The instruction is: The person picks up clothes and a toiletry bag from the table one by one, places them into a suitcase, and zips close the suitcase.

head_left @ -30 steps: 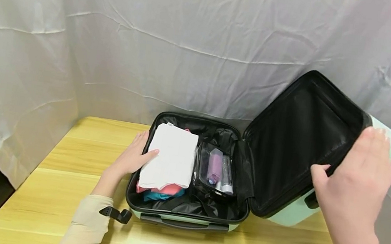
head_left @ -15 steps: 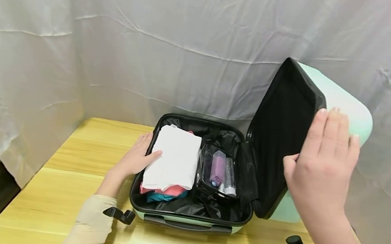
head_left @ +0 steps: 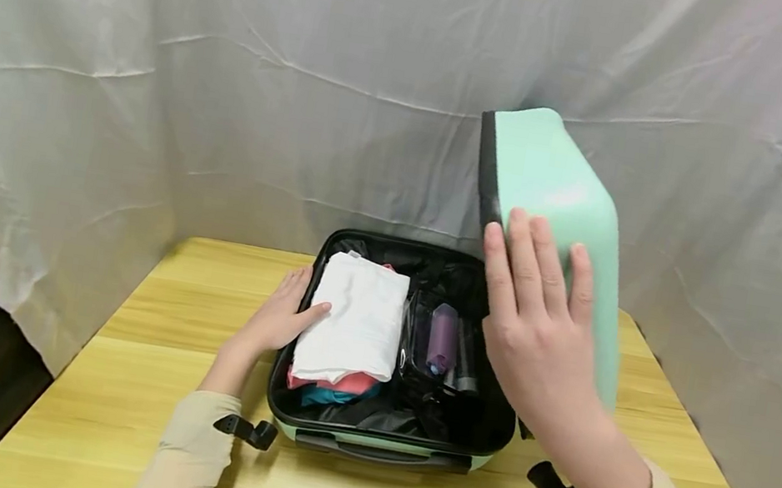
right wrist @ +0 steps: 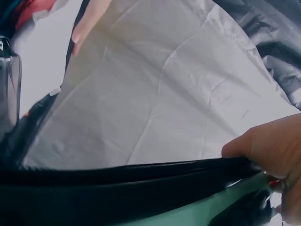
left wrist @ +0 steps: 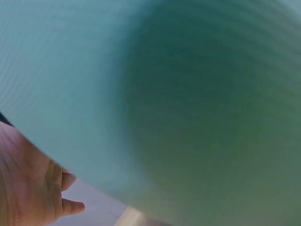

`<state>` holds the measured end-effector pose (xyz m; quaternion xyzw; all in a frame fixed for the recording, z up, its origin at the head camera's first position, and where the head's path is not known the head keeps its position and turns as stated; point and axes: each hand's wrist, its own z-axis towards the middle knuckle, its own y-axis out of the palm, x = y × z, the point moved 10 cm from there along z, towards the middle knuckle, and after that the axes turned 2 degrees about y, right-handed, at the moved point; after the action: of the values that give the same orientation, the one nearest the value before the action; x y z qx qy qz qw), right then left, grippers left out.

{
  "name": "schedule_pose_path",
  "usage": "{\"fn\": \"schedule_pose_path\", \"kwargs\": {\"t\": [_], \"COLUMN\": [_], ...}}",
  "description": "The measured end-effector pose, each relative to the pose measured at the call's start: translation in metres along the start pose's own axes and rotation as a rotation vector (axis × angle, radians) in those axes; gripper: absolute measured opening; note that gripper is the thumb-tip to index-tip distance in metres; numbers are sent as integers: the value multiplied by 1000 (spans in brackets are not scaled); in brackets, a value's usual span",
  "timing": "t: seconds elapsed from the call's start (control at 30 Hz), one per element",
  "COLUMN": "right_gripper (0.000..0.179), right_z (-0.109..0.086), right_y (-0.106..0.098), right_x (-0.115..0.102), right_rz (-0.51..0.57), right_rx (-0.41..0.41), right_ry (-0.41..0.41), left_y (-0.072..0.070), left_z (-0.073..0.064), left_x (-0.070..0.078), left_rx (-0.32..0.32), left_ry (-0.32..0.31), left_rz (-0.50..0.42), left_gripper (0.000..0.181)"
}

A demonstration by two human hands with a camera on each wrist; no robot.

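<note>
A mint-green hard-shell suitcase [head_left: 376, 446] stands open on the table. Its lid [head_left: 568, 178] is tilted up on the right, partly over the base. My right hand [head_left: 537, 333] holds the lid's edge, with long fingers flat on the outer shell; in the right wrist view the thumb [right wrist: 242, 145] lies over the black rim. My left hand [head_left: 284, 312] rests at the base's left rim, its thumb lying over folded white cloth [head_left: 353, 318]. Pink [head_left: 351, 383] and teal [head_left: 334, 396] cloths show beneath. Beside them sits a clear pouch [head_left: 427, 380] containing a purple bottle [head_left: 443, 338].
A light wooden table [head_left: 144, 376] carries the suitcase. Pale grey curtains [head_left: 287, 127] hang close behind and at both sides. The suitcase's black carry handle [head_left: 383, 452] faces the front edge.
My right hand has swung the lid up and leftward, from leaning far right to near upright, so its outer shell now faces me. My left hand stays at the left rim.
</note>
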<state>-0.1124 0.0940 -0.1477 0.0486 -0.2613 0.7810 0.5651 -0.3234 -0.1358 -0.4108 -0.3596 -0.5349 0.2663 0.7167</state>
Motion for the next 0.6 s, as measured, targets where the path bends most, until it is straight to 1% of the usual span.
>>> {"fn": "schedule_pose_path", "kwargs": {"t": [0.17,0.3,0.37,0.43,0.53,0.6], "right_gripper": [50,49,55,66,86,93], "right_z": [1,0,-2,-6,-13,-17], "right_y": [2,6,8,11,16,21], "right_x": [-15,-27,-31,-33,-35,-37], "right_rz": [52,53,50,54,107,151], "right_rx": [62,92,102,105,95,73], "right_ry": [-45,-72,-71,-62,-37,-21], "left_y": [-1,-2,-3,-3,-3,-3], "left_z": [2,1,0,0,-1,-1], "left_x": [-1,-2,-2,-2,-3,-5], "left_rx": [6,11,9,7,5,4], "left_ry": [-11,-12,-11,-13,-18,-22], "left_rz": [-4,-8,-18,-28,-37,-38], "left_gripper": [88,87,86,86,86,85]}}
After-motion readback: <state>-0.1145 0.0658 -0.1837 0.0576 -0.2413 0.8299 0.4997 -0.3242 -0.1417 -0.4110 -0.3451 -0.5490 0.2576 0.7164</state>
